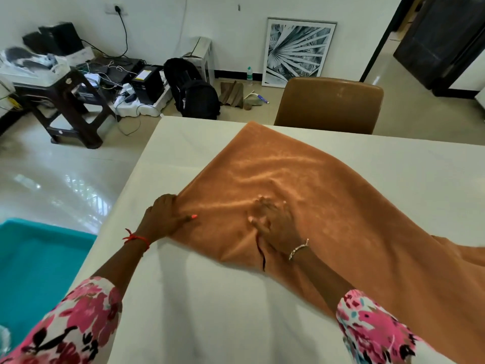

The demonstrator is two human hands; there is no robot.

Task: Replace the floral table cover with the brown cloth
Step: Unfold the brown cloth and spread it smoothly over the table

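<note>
While the left hand (164,218) grips the brown cloth (301,179), the right hand (273,224) presses it flat. Its spread fingers (262,203) look blurred.

The brown cloth (328,195) lies on the white table (183,298). The left hand (164,219) holds its left edge. The right hand (273,224) presses flat on it.

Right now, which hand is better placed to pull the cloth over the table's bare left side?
Left. The left hand grips the cloth at its left edge; the right hand lies flat on its middle, away from any edge.
</note>
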